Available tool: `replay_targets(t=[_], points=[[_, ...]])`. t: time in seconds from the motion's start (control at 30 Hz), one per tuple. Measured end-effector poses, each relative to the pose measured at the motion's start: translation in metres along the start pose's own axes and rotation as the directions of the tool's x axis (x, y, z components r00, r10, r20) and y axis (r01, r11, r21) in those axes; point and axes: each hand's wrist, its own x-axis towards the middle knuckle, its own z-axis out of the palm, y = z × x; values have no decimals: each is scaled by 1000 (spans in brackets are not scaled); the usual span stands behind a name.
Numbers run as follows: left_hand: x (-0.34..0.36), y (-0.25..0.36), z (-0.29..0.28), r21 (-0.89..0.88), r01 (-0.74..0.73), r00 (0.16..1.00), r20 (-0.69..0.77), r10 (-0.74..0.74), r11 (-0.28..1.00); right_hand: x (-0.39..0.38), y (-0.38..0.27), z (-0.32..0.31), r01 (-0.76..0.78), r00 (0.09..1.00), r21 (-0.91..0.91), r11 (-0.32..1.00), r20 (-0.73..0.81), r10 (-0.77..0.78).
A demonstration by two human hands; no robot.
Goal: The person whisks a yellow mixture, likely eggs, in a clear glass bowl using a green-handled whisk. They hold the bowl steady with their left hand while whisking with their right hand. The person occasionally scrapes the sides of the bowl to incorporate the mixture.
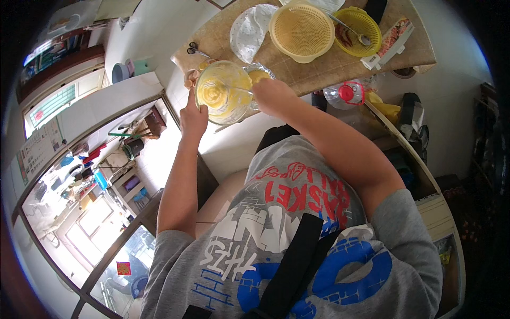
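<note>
A clear glass bowl (229, 114) with thick yellow batter (217, 91) smeared inside stands at the table's near left edge. My left hand (194, 118) grips its left side, one finger stretched up along the outside. At the bowl's right side my right hand (272, 97) is closed round the end of a thin, pale-handled utensil (240, 90) that reaches into the bowl; its far end cannot be made out. Just beyond my right hand, partly hidden by it, sits a foil-lined dish (258, 70) with something yellow in it.
Scissors (196, 50) and eggshell-like pieces (190, 80) lie left of the bowl. Farther back are a crumpled white sheet (249, 34), a pale yellow colander (303, 33), a yellow basket (376, 34) with a spoon (350, 29), and a long box (392, 45). A red-capped bottle (345, 95) stands below.
</note>
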Motion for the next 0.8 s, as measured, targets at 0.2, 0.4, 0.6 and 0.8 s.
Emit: replay_targets(t=[0.2,0.4,0.6,0.8], points=[[-3,20,-9,47,4,998,64,-7,999,4,6,11,108,988,17,994,-110,-106],[0,11,-3,39,25,999,34,-27,999,-8,-1,-4,50,999,-9,999,-5,-50],[7,12,-7,2,126,987,100,-125,992,-15,-4,-3,38,998,15,999,-44,-38],[8,10,-5,-48,127,987,108,-121,991,-12,-7,-5,1,1000,1,1000,7,-1]])
